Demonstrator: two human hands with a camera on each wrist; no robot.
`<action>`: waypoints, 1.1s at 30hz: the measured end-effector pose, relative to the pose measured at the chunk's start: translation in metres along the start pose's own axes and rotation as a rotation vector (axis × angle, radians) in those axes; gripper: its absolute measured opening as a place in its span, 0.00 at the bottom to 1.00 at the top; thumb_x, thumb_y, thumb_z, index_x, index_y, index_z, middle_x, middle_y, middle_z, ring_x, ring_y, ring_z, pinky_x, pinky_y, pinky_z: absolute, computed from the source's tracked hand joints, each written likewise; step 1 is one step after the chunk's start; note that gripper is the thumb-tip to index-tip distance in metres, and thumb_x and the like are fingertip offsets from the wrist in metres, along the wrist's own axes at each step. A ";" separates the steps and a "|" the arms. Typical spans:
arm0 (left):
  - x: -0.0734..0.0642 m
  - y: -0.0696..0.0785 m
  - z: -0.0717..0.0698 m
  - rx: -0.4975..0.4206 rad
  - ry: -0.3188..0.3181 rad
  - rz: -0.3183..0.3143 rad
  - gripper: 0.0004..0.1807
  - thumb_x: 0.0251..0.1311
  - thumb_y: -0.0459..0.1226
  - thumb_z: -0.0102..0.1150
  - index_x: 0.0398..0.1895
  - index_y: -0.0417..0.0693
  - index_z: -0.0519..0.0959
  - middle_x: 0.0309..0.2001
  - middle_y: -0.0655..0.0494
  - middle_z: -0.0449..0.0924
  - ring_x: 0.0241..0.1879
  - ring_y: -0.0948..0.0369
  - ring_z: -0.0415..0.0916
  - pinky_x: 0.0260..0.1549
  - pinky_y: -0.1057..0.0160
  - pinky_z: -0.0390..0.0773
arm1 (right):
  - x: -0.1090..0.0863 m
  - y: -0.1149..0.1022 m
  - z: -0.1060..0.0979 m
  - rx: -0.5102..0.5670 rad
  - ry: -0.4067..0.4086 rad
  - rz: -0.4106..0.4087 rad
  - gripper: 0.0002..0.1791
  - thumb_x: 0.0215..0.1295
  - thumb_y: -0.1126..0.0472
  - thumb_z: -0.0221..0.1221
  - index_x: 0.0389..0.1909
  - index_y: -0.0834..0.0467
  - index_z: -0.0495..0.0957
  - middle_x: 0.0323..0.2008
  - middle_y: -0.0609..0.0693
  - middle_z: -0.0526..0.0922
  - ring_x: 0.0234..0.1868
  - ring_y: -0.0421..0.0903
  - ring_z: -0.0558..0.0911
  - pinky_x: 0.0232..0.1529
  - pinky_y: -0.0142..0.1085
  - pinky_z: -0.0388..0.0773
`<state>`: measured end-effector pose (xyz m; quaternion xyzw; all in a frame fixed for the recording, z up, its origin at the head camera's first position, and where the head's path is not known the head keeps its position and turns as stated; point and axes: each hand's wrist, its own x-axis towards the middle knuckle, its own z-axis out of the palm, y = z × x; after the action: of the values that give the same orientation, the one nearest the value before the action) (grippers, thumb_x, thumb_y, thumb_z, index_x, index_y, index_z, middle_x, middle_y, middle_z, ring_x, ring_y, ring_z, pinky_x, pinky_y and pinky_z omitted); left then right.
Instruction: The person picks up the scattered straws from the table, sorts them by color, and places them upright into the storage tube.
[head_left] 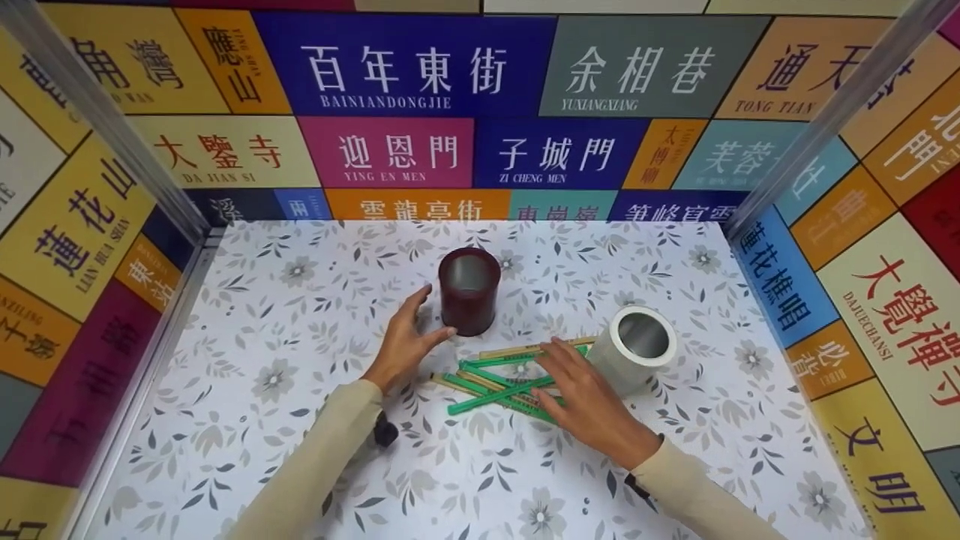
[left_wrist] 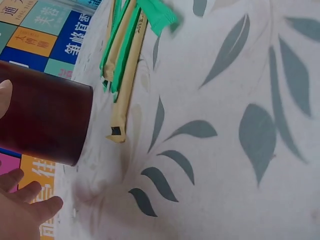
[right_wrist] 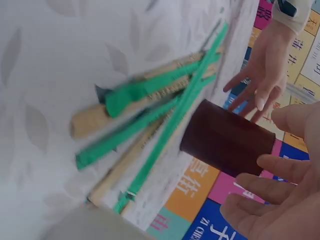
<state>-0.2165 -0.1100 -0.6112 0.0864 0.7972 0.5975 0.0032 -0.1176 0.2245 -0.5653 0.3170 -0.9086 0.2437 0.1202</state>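
Observation:
A dark red cup [head_left: 470, 304] stands upright on the flowered tabletop. My left hand [head_left: 401, 341] is at its left side, thumb and fingers spread apart; whether they touch the cup I cannot tell. In front of the cup lies a loose, crossed pile of narrow green and tan wrapped sticks [head_left: 487, 399]. My right hand [head_left: 596, 401] hovers over the pile's right end, fingers extended. In the right wrist view, its fingers [right_wrist: 285, 170] hold nothing and overlap the cup [right_wrist: 225, 137]. The left wrist view shows the sticks' ends [left_wrist: 127, 80] beside the cup [left_wrist: 45, 115].
A pale grey-white cylinder [head_left: 609, 367] with an open metal-lined top stands just right of the pile, behind my right hand. Panels with colourful street-name signs [head_left: 405, 71] enclose the table [head_left: 300, 480] at the back and both sides.

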 end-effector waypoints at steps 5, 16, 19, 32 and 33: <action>0.010 -0.005 0.007 -0.059 -0.006 -0.009 0.49 0.68 0.38 0.79 0.87 0.45 0.62 0.83 0.42 0.65 0.82 0.42 0.62 0.80 0.41 0.64 | -0.003 0.009 0.019 -0.067 -0.007 -0.035 0.27 0.69 0.61 0.76 0.64 0.65 0.82 0.66 0.64 0.82 0.73 0.67 0.76 0.70 0.60 0.76; 0.023 -0.004 0.016 -0.092 -0.009 0.030 0.52 0.65 0.40 0.81 0.88 0.50 0.61 0.80 0.46 0.69 0.79 0.46 0.67 0.76 0.40 0.69 | 0.000 0.016 0.043 -0.176 -0.012 -0.120 0.20 0.65 0.61 0.79 0.55 0.61 0.86 0.55 0.57 0.84 0.64 0.63 0.81 0.66 0.56 0.79; 0.026 -0.003 0.017 -0.085 -0.025 0.013 0.52 0.66 0.39 0.81 0.88 0.49 0.61 0.80 0.46 0.69 0.80 0.47 0.66 0.76 0.41 0.69 | 0.000 0.017 0.046 -0.191 -0.009 -0.130 0.18 0.65 0.61 0.79 0.53 0.61 0.87 0.53 0.57 0.85 0.63 0.62 0.82 0.66 0.56 0.80; 0.033 -0.004 0.018 -0.077 -0.014 -0.012 0.54 0.63 0.41 0.83 0.88 0.51 0.61 0.81 0.49 0.68 0.78 0.49 0.68 0.76 0.45 0.71 | 0.006 0.017 0.059 -0.317 -0.015 -0.234 0.09 0.65 0.67 0.76 0.44 0.60 0.90 0.43 0.55 0.84 0.49 0.55 0.80 0.54 0.50 0.83; 0.033 -0.004 0.018 -0.078 -0.015 -0.014 0.54 0.63 0.41 0.83 0.88 0.52 0.61 0.81 0.50 0.68 0.78 0.50 0.68 0.76 0.45 0.71 | 0.006 0.016 0.058 -0.328 -0.021 -0.236 0.09 0.63 0.68 0.76 0.44 0.60 0.90 0.42 0.54 0.84 0.49 0.55 0.80 0.54 0.50 0.82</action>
<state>-0.2480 -0.0889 -0.6166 0.0850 0.7740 0.6272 0.0165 -0.1363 0.2017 -0.6186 0.4000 -0.8940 0.0733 0.1884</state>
